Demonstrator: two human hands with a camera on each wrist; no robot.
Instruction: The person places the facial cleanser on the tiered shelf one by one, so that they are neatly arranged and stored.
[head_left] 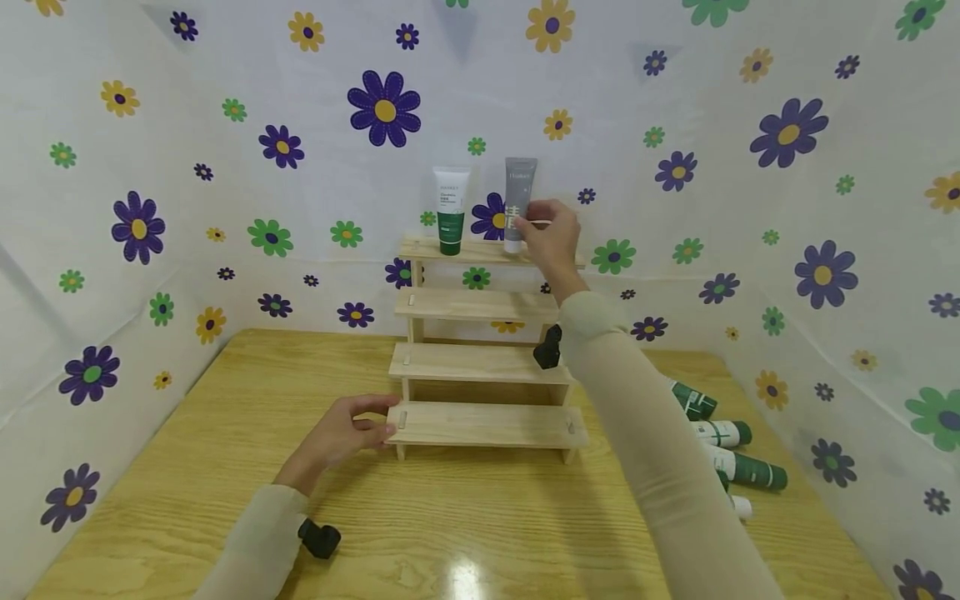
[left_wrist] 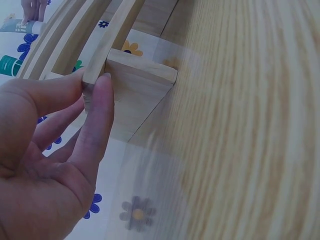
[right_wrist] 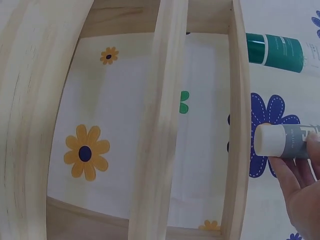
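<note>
In the upper middle of the head view, the right hand [head_left: 555, 236] pinches a grey tube [head_left: 518, 192] between thumb and fingers, the fingers curled in close on its lower part. The tube stands upright, white cap down, at the top board of a wooden rack [head_left: 480, 423]; whether the cap touches the wood is hard to tell, and in the right wrist view it shows at the right edge of the frame, just beside that board. To its left, near but apart, a white and green tube [head_left: 451, 200] stands on its green cap on the same board. The rack has four steps and fills the centre of the frame. Left of centre, the left hand [head_left: 341, 433] grips the left end of the lowest board, its thumb and a finger closed on the wood, as the upper left of the left wrist view shows. At the lower right, partly hidden by the right sleeve [head_left: 660, 442], several more tubes [head_left: 759, 472] lie on the wood-grain table [head_left: 420, 517], most of them green and white. A white sheet [head_left: 247, 58] printed with purple, yellow and green flowers covers the back and both sides.
</note>
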